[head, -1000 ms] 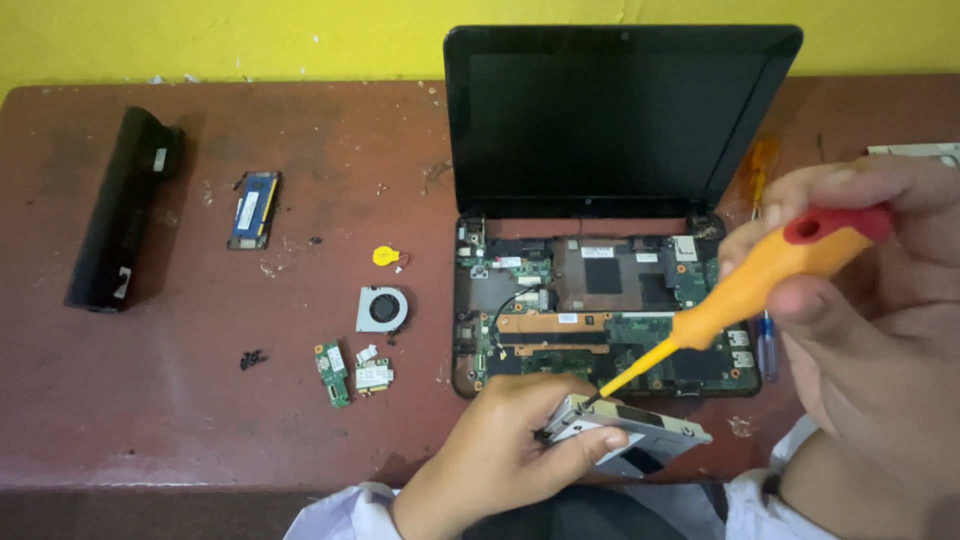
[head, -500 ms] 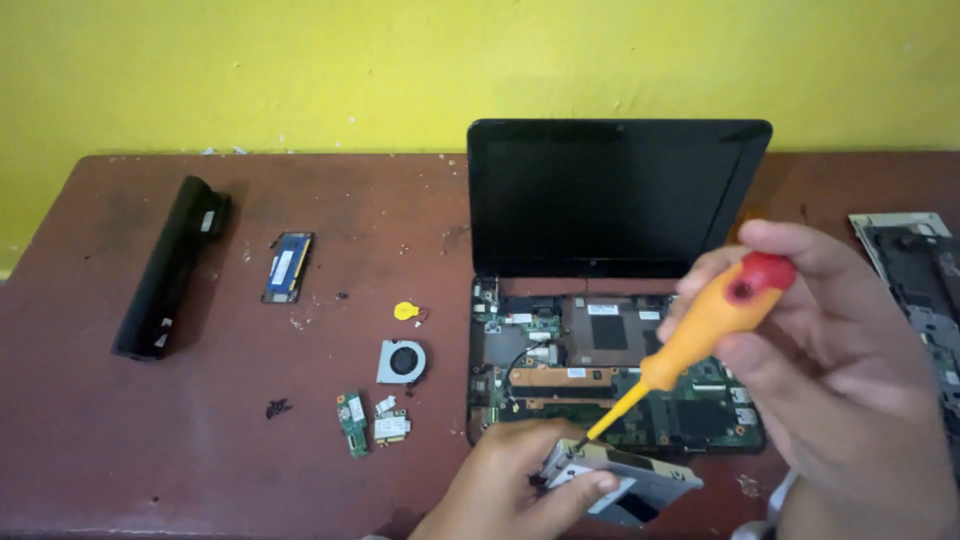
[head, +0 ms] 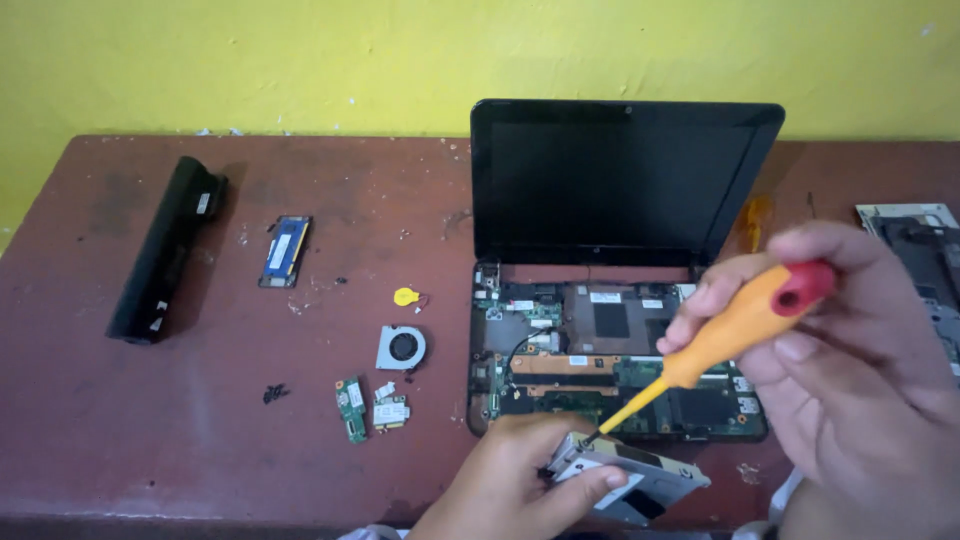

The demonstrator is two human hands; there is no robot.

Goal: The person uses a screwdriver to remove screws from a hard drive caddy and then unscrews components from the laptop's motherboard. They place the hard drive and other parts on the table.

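1. Holding a flat silver drive (head: 630,478) at the near edge of the desk (head: 200,440), the left hand (head: 510,480) has its fingers (head: 590,490) curled shut around the drive's left end.
2. The drive sits tilted, just in front of the open laptop (head: 620,300).
3. The right hand (head: 860,370) grips a screwdriver (head: 725,335) with an orange handle and a red cap. Its fingers are closed tight around the handle.
4. The thin yellow tip of the screwdriver points down and left. It touches the top corner of the drive, close to the left hand's fingers.
5. The laptop has its black screen standing up. Its keyboard cover is off, so the green boards and copper strips inside show.
6. Left of the laptop lies a small round fan (head: 401,347). A yellow coin battery (head: 405,296) lies just above the fan.
7. Two little green cards (head: 370,407) lie side by side below the fan.
8. A blue memory stick (head: 286,250) lies farther left. A long black battery (head: 165,248) lies near the left end of the desk.
9. Some tiny black screws (head: 275,393) lie near the green cards.
10. Another opened device (head: 920,255) shows at the right edge of the desk.
11. A yellow wall (head: 300,60) stands behind the desk.
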